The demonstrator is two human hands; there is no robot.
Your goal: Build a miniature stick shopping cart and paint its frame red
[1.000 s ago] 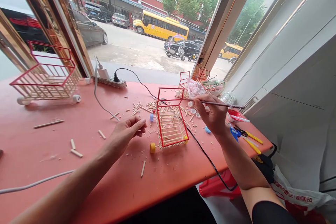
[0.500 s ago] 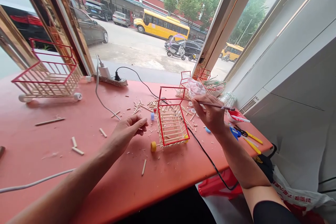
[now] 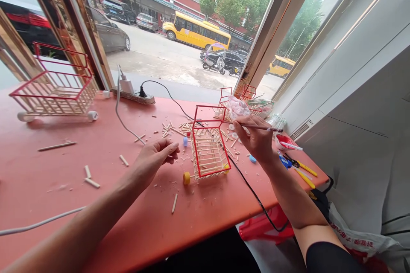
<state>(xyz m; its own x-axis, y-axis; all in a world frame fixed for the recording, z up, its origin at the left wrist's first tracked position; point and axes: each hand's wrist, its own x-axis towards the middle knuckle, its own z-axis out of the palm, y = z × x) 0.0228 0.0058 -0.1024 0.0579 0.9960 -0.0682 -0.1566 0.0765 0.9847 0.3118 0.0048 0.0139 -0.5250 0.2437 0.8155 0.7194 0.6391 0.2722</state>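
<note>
A small stick-built cart (image 3: 208, 149) with red rims and a yellow wheel stands on the orange table (image 3: 134, 222). My right hand (image 3: 256, 140) sits just right of it, pinched around a thin paintbrush (image 3: 259, 127) whose tip points right toward a small dish of red paint (image 3: 283, 141). My left hand (image 3: 155, 158) rests on the table left of the cart, fingers loosely curled, holding nothing that I can see.
A finished cart (image 3: 54, 94) stands at the far left. More carts and a plastic bag (image 3: 238, 106) sit by the window. A power strip (image 3: 134, 97), a black cable (image 3: 250, 187), loose sticks, bottle caps and yellow-handled cutters (image 3: 301, 170) lie around.
My right hand has drawn the brush leftward, away from the paint dish and nearer the cart. My left hand has stayed put.
</note>
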